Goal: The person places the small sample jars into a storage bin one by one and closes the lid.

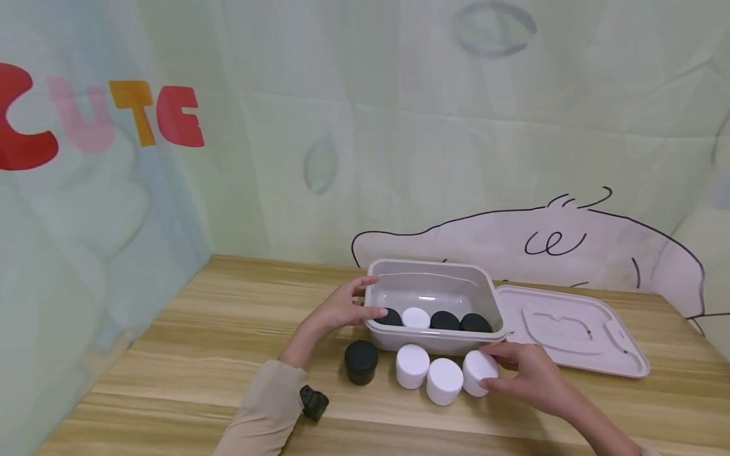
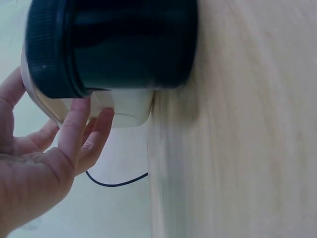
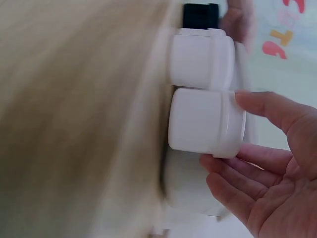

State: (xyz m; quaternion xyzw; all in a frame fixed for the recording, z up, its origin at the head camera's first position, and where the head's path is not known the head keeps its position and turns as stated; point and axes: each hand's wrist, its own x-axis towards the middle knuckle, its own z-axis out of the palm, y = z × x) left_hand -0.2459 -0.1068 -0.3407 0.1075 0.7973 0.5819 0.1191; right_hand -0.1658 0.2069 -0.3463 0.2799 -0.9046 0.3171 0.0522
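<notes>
A grey plastic box point(image 1: 430, 345) stands on the table with its top off. Its near side holds a row of lidded jars: a white jar point(image 1: 416, 318) among three black ones. My left hand point(image 1: 340, 308) grips the box's left rim, thumb over the edge. In front of the box are a black jar point(image 1: 361, 362) and three white jars. My right hand point(image 1: 527, 373) pinches the rightmost white jar point(image 1: 481, 372) between thumb and fingers; the right wrist view shows the thumb at the lid of this white jar point(image 3: 205, 121). The black jar point(image 2: 114, 44) looms close in the left wrist view.
A pale box lid point(image 1: 576, 332) lies flat to the right of the box, behind my right hand. The middle white jar point(image 1: 445, 381) and the left white jar point(image 1: 412, 366) stand beside the held one. A printed cloth backdrop point(image 1: 342, 126) rises behind the wooden table point(image 1: 228, 329).
</notes>
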